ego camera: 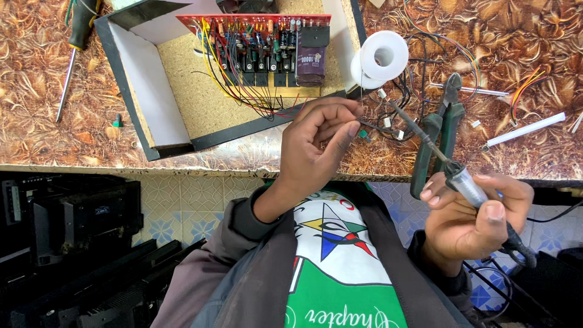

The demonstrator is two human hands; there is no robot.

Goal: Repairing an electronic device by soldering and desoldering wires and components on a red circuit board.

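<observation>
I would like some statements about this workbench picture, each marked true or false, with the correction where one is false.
1. The right hand holds a soldering iron. True.
2. The left hand rests flat on the table. False: it is raised, pinching thin wires between its fingertips.
3. A red circuit board stands inside the open box. True.
4. The green-handled pliers are in the left hand. False: they lie on the table between the two hands.
5. A white spool sits right of the box. True.
6. The screwdriver lies inside the box. False: it lies on the table, left of the box.
</observation>
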